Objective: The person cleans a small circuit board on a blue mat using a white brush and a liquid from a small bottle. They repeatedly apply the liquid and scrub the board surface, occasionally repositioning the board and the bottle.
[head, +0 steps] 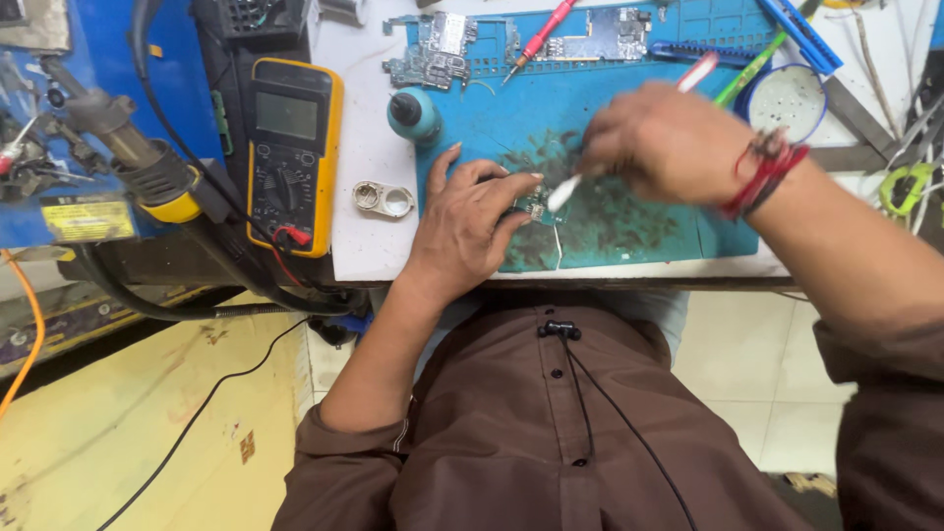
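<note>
Head view. The left hand (pixel 462 228) lies palm down near the front edge of the blue mat (pixel 639 236), fingers pressed together on a small circuit board (pixel 534 207) and pinning it flat. The right hand (pixel 664 141) closes around a white-tipped brush (pixel 565 192), whose long axis runs from the back right down to the front left; its tip touches the board just beside the left fingertips. The board thus lies to the left of and below the right hand, with the left hand nearer. A teal bottle (pixel 413 114) stands at the mat's left edge, a small metal part (pixel 383 199) on the white surface (pixel 364 147) beside it, and a yellow multimeter (pixel 292 152) at the surface's left edge. Larger boards (pixel 433 49) and a red screwdriver (pixel 538 39) lie at the back. Nothing stands between brush and board.
</note>
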